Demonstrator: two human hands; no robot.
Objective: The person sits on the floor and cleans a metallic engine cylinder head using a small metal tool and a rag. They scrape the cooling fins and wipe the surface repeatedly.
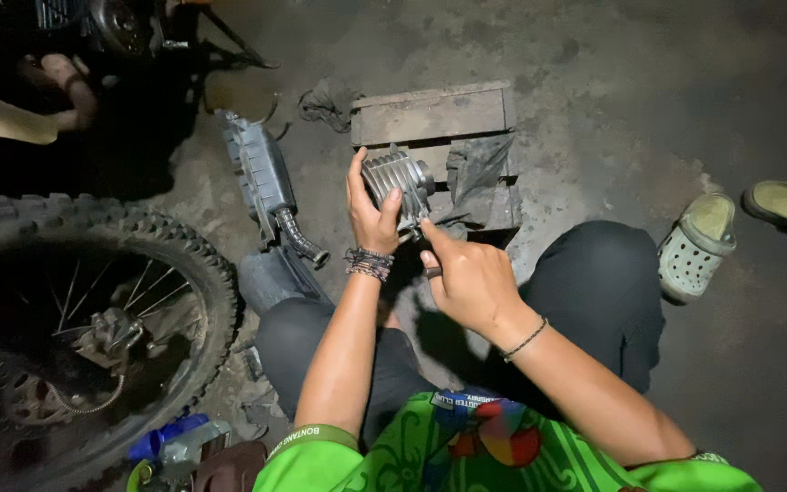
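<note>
While the left hand grips a finned metal cylinder at upper centre of the frame, fingers wrapped round its left side, the right hand sits just below and right of it, closed with the forefinger pointing at the cylinder's lower edge; whether it holds anything cannot be told. Behind the cylinder: wooden block with dark rag; to the left: grey airbox with ribbed hose, knobby wheel at lower left; sandals on the concrete floor at right.
</note>
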